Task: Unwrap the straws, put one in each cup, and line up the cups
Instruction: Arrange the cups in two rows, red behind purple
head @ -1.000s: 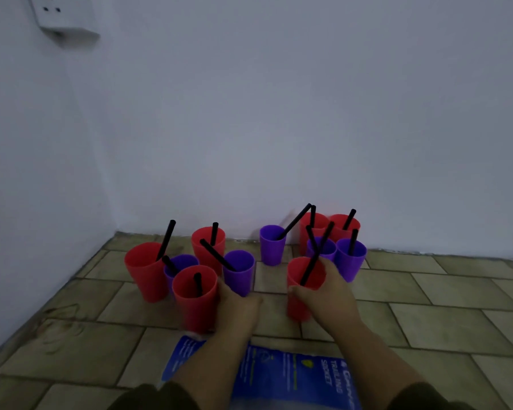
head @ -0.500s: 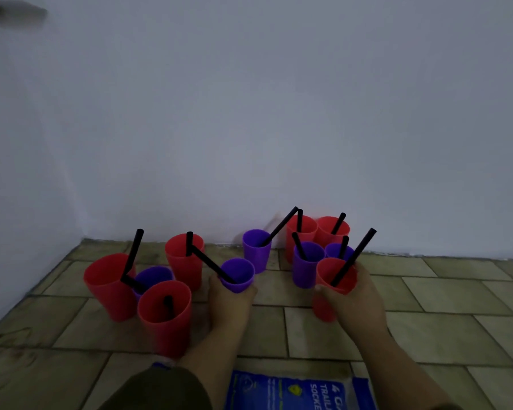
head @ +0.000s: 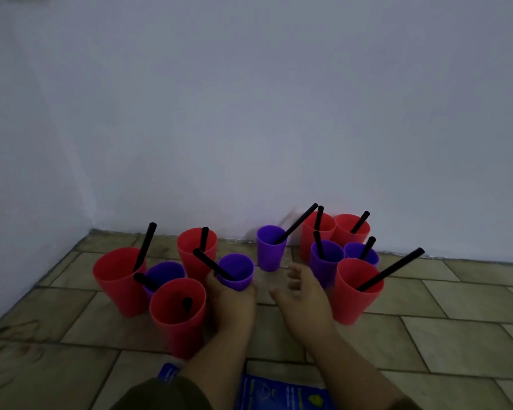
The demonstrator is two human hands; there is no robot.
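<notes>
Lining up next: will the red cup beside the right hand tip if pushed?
Probably tippy: the red cup is tall, narrowing toward its base. Its straw leans far past the rim and may swing. Seems empty, so likely light.

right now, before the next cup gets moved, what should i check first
1. Grip on the cup being moved: ok. The left hand holds the purple cup round its lower part.
2. Right hand free: ok. It is open, holds nothing, and sits beside the front red cup.
3. A straw in each cup: ok. All eleven cups show one black straw.
4. Cups in one line: not ok. They stand in two loose clusters on the tiled floor.
5. Held cup lifted or resting on the floor: cannot tell.
</notes>
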